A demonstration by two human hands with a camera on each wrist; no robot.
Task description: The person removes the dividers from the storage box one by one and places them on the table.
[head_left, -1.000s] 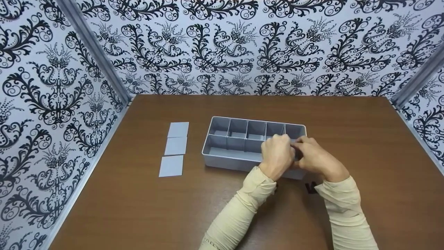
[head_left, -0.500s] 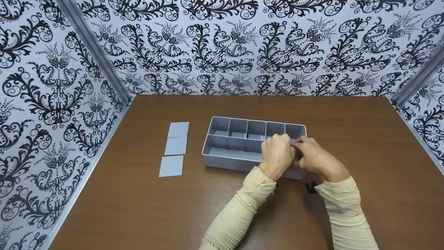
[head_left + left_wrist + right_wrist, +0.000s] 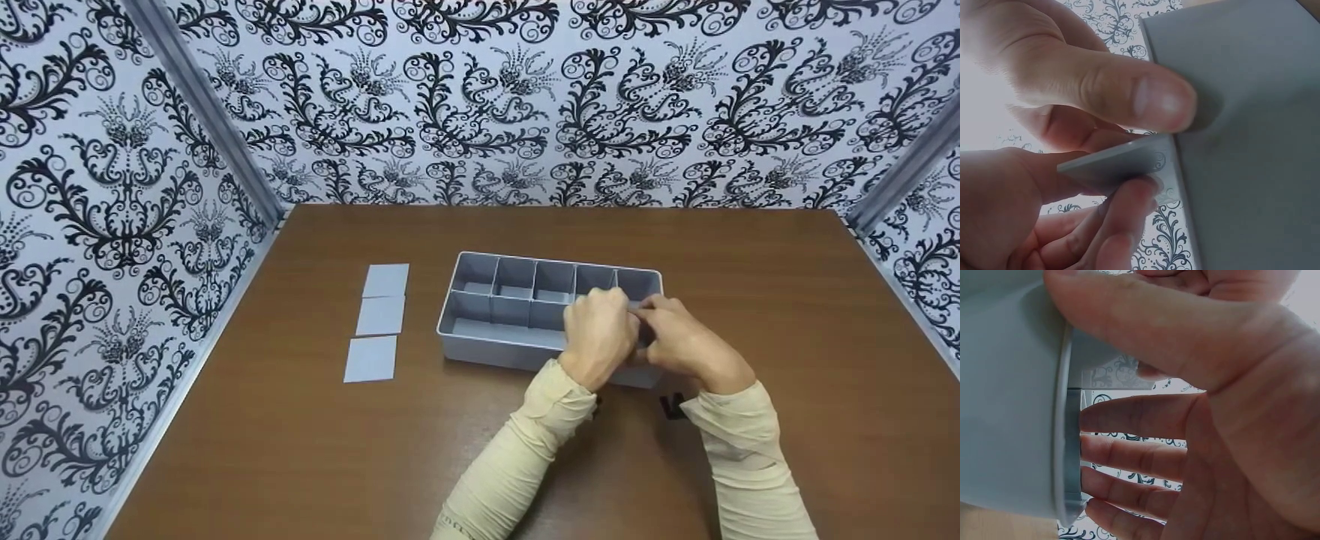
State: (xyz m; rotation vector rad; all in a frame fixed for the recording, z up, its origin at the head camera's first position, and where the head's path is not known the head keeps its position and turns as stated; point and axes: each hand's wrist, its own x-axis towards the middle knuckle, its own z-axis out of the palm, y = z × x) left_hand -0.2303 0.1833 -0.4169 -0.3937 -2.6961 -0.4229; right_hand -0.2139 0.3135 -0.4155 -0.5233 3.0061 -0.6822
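Cards, three grey ones, lie in a column toward the table's left edge beside the divided grey tray (visible compartments empty); left hand pinches a divider, right hand grips the tray's rim.

Looks to us like a staged recording booth, not a real home or office; we've got a plain brown table boxed in on three sides by panels covered in the same black-and-white floral wallpaper; grey metal strips run down the corners where the panels meet, so it reads as a built enclosure; all we see laid out is a grey divided tray and three grey cards in a neat column; very set-up, test-bench vibe.
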